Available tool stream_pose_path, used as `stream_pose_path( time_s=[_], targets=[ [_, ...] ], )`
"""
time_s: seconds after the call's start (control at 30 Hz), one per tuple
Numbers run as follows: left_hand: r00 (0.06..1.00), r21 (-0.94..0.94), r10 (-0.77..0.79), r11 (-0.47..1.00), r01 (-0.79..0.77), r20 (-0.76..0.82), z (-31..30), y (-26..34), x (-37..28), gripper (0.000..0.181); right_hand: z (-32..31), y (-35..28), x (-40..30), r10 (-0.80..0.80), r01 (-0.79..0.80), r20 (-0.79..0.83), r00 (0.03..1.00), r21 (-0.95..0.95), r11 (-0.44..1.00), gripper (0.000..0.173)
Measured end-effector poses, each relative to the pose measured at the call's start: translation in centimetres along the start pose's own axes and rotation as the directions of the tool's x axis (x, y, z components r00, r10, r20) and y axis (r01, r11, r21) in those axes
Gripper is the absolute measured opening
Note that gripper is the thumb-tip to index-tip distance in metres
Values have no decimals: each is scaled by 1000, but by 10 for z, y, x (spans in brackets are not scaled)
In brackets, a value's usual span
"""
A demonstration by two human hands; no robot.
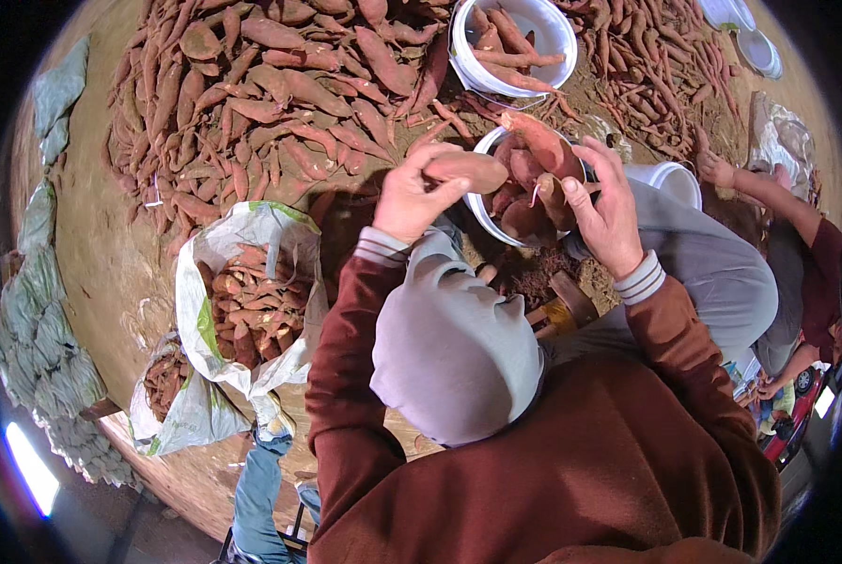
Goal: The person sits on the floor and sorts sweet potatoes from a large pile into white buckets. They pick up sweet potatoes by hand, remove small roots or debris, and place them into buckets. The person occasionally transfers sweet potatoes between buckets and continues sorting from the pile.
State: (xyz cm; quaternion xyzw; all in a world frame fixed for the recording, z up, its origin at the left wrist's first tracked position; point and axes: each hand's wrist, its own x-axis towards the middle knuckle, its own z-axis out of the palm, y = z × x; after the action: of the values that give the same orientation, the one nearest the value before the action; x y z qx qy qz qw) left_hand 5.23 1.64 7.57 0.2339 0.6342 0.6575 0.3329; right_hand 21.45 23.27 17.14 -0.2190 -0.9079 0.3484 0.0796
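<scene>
My left hand [417, 190] is closed around a sweet potato [465, 172], which it holds over the left rim of a white plastic bucket [492, 229]. That bucket is filled with large reddish sweet potatoes [526, 166]. At the bucket's right side, my right hand [608, 208] has its thumb and fingers around the end of a smaller sweet potato [553, 200] with a thin pale root. A long sweet potato [544, 144] lies across the top of the bucket, near the right fingers. Whether the right fingertips also touch it is hard to tell.
A large heap of sweet potatoes [294, 84] lies beyond my left hand, with a smaller heap [646, 63] to the right. Another white bucket [565, 67] holds several roots. Open woven sacks [194, 310] stand at left. A co-worker's arm [780, 197] reaches in at right.
</scene>
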Motion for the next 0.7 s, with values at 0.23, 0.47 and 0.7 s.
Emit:
stream_pose_path(
  time_s=[0.23, 0.47, 0.7],
  targets=[
    [933, 654, 146, 677, -337, 329, 31, 28, 16, 41, 3, 5, -2, 12, -12, -11, 1000, -19, 1000, 47],
    [777, 705, 237, 326, -630, 584, 42, 30, 8, 23, 7, 0, 1, 7, -11, 48, 999, 86, 996, 46],
    [701, 665, 228, 220, -713, 676, 45, 17, 8, 22, 27, 1, -1, -194, 213, 108, 975, -215, 953, 47]
  ],
)
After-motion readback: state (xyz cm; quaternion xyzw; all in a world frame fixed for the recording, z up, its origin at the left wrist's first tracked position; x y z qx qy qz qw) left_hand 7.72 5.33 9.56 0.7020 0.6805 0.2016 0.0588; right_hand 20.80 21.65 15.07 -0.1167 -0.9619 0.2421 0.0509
